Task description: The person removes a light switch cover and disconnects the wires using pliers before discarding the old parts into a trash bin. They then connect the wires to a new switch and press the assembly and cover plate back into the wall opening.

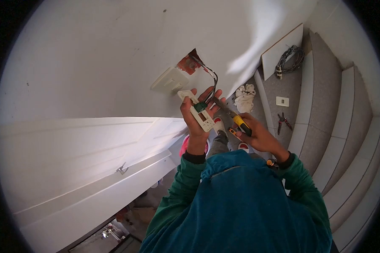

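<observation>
My left hand [193,122] holds a white switch mounting frame [206,121] with a green module [200,106] set in its middle. Dark wires [215,80] run from a square wall box [189,63] with reddish sides down to the back of the module. In my right hand [259,134] are pliers [242,125] with yellow and black handles, gripped with the handles apart. Their grey metal head reaches the wires beside my left fingers. Close by on the wall, a white cover plate [171,80] sits left of the opening.
Stairs [325,126] rise along the right. On the lower steps lie a coil of dark cable [289,61], a white board [278,52], a small switch plate [282,101], red-handled pliers [284,122] and a white rag [245,98]. A white door [84,164] with a handle stands at left.
</observation>
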The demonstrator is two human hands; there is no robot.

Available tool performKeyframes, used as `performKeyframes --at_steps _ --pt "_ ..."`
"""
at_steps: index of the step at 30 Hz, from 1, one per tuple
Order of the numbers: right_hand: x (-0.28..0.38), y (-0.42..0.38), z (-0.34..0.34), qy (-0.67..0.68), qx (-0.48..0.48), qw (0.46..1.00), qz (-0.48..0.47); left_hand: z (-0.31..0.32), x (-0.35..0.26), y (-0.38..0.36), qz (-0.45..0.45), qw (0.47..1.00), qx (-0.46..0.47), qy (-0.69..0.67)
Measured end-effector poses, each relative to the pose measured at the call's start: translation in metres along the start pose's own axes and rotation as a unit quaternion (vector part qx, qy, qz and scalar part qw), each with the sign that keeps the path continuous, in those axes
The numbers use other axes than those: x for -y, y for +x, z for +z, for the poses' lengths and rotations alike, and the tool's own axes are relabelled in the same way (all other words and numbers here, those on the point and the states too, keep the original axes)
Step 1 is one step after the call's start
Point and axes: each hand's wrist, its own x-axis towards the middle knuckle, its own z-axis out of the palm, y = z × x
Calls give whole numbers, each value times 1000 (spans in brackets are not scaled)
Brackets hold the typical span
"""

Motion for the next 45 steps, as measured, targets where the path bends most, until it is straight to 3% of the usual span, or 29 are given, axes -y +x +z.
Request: performKeyframes --at_steps 5,10,13,20,23,25,26,28,29,32,34,38,45 --pt "2 5 -2 -14 8 999 -37 9 0 -4 5 999 -31 22" --pt "21 5 -4 -54 39 998 20 8 2 -3 31 996 -70 52" --pt "21 6 -1 -54 44 998 2 -2 4 -1 38 994 -86 48" --pt "20 1 12 -104 4 995 6 -10 1 1 40 999 -16 16" --pt "19 4 -2 -86 65 994 30 -2 -7 -1 13 999 -35 15" --pt "-9 4 -1 -131 -11 983 -126 6 -10 1 33 992 -125 -6" --pt "-20 5 2 -130 -7 983 -126 -2 -11 1 35 991 -129 -7" --pt "-39 12 4 -124 -37 991 -40 -21 -16 4 74 983 -68 152" --pt "-44 17 5 -125 -37 991 -40 -21 -15 4 74 983 -68 152" --pt "-54 32 11 -145 -61 986 -59 -14 -21 2 35 988 -63 137" --pt "-57 39 17 -144 -85 977 -130 -23 -30 5 -82 993 -9 88" --pt "-55 46 18 -126 -72 978 -149 -16 -37 2 -97 989 -64 94" --pt "-48 49 13 -129 -63 976 -164 -23 -38 4 -143 988 -7 54"
